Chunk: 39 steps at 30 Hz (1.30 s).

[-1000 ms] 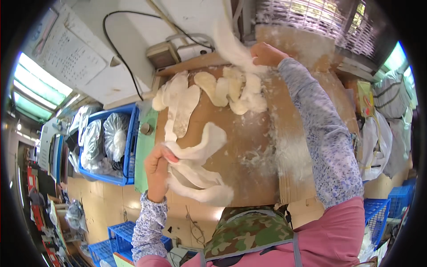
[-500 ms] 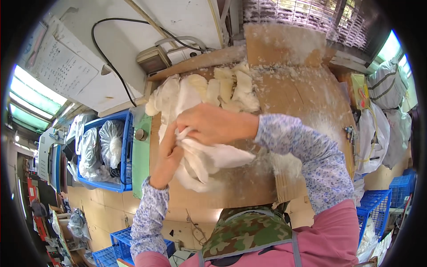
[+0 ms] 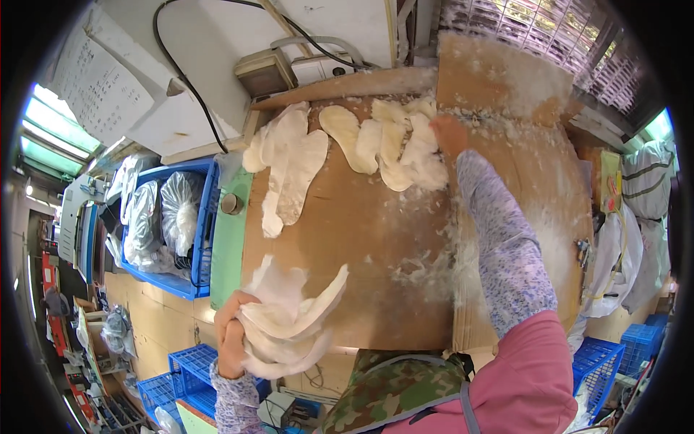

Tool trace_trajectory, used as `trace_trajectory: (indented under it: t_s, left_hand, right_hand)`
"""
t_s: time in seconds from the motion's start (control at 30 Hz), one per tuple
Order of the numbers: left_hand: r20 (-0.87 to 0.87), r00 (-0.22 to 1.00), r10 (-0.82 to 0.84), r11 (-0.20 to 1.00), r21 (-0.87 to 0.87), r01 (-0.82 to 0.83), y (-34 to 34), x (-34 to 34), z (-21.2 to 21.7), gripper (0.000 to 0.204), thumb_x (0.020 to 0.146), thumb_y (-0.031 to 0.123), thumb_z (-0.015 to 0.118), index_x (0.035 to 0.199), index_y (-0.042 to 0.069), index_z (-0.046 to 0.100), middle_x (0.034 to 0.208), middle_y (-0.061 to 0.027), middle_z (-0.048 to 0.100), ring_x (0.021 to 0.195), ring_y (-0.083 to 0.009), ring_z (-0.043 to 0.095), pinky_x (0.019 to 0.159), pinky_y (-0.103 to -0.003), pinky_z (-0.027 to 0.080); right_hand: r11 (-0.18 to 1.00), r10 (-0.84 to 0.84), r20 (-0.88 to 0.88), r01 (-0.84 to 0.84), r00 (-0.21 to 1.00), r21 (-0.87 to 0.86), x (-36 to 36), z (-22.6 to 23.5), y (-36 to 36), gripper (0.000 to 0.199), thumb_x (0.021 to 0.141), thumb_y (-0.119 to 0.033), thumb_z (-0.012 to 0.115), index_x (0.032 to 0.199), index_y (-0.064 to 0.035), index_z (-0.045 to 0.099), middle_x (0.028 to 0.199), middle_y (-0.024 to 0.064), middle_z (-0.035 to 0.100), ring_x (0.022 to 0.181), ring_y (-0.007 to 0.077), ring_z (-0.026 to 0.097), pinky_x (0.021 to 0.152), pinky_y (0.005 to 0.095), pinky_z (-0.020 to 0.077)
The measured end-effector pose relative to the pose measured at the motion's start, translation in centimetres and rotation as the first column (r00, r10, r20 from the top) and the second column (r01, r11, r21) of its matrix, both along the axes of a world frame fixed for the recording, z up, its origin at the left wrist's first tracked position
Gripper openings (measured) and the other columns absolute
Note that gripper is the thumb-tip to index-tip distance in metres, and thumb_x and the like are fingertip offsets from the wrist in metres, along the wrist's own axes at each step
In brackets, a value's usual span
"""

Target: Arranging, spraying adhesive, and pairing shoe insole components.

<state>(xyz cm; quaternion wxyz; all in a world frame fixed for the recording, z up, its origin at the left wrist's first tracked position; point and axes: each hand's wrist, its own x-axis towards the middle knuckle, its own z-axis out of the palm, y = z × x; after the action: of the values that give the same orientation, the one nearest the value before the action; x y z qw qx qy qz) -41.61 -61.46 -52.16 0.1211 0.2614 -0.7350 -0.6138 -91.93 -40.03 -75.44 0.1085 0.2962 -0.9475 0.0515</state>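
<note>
My left hand [image 3: 230,336] is closed around a bundle of white fleece pieces [image 3: 293,318], which hangs in soft folds over the near left edge of the table. At the far side of the table my right hand [image 3: 450,136] touches the right end of a row of cream fleece pieces [image 3: 423,155]. Its fingers are mostly hidden, so their grip is unclear. One long, sole-shaped cream piece [image 3: 340,130] lies at that row's left end. Farther left, more white fleece pieces [image 3: 296,166] lie overlapping, one stretching toward me.
The brown tabletop [image 3: 347,239] carries loose white fluff, thickest at the right. A blue crate [image 3: 206,253] with plastic-bagged items stands left, beside a green strip [image 3: 230,249]. A cardboard panel [image 3: 499,76] rises behind. White sacks [image 3: 614,267] hang at the right.
My hands were together over the table on a bunched white fleece. Now they are apart: the left has drawn the bundle nearer to me, and the right has reached to the far row.
</note>
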Motion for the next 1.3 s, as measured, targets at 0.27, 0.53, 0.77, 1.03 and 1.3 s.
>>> trace_trajectory:
  t_s: [0.27, 0.53, 0.77, 1.03, 1.3]
  left_hand:
    - [0.020, 0.999, 0.033, 0.936, 0.351, -0.038, 1.0, 0.0, 0.6, 0.028, 0.086, 0.025, 0.043, 0.096, 0.000, 0.052, 0.087, -0.0079, 0.056, 0.084, -0.0152, 0.055, 0.076, -0.026, 0.044]
    - [0.024, 0.985, -0.170, 0.932, 0.328, 0.153, 2.6, 0.1, 1.5, 0.043, 0.093, 0.039, 0.053, 0.112, 0.000, 0.046, 0.101, -0.0059, 0.055, 0.093, -0.0134, 0.053, 0.082, -0.027, 0.043]
    - [-0.046, 0.965, -0.259, 0.964, 0.048, 0.261, 1.9, -1.7, 2.6, 0.022, 0.087, 0.011, 0.051, 0.106, 0.001, 0.054, 0.097, -0.0056, 0.057, 0.094, -0.0162, 0.052, 0.083, -0.028, 0.042]
    - [-0.156, 0.900, -0.408, 0.775, -0.580, 0.251, 1.3, -4.8, 5.2, 0.024, 0.079, 0.012, 0.052, 0.098, 0.000, 0.059, 0.126, -0.0209, 0.049, 0.118, -0.0341, 0.045, 0.100, -0.040, 0.034]
    - [-0.204, 0.880, -0.428, 0.768, -0.596, 0.235, 1.2, -6.4, 5.0, 0.029, 0.089, 0.028, 0.054, 0.098, 0.001, 0.061, 0.138, -0.0222, 0.040, 0.125, -0.0351, 0.042, 0.101, -0.040, 0.034]
  right_hand:
    - [0.904, 0.426, 0.043, -0.423, 0.904, -0.063, 1.8, 1.8, -2.2, 0.023, 0.071, -0.015, 0.059, 0.092, -0.0145, 0.068, 0.110, 0.0084, 0.062, 0.104, 0.0281, 0.057, 0.087, 0.0461, 0.0437]
    - [0.924, 0.152, -0.079, -0.171, 0.985, -0.343, -2.8, 3.9, -0.9, 0.022, 0.080, -0.023, 0.063, 0.093, -0.0056, 0.065, 0.090, 0.0108, 0.065, 0.089, 0.0323, 0.060, 0.085, 0.0450, 0.0439]
    - [0.928, 0.351, 0.073, -0.337, 0.934, -0.157, -2.7, 19.1, 0.5, 0.024, 0.082, -0.029, 0.064, 0.086, -0.0059, 0.068, 0.080, 0.0121, 0.065, 0.078, 0.0176, 0.064, 0.073, 0.0331, 0.0491]
    - [0.687, 0.538, 0.326, -0.179, 0.777, -0.704, 2.6, 26.1, 0.0, 0.022, 0.083, -0.022, 0.062, 0.085, -0.0007, 0.065, 0.073, 0.0081, 0.060, 0.065, 0.0137, 0.056, 0.059, 0.0301, 0.0451]
    - [0.306, 0.950, 0.161, -0.695, 0.268, -0.650, 22.1, 27.2, -6.6, 0.023, 0.079, -0.018, 0.063, 0.074, 0.0001, 0.050, 0.063, 0.0118, 0.051, 0.054, 0.0229, 0.047, 0.054, 0.0354, 0.0400]
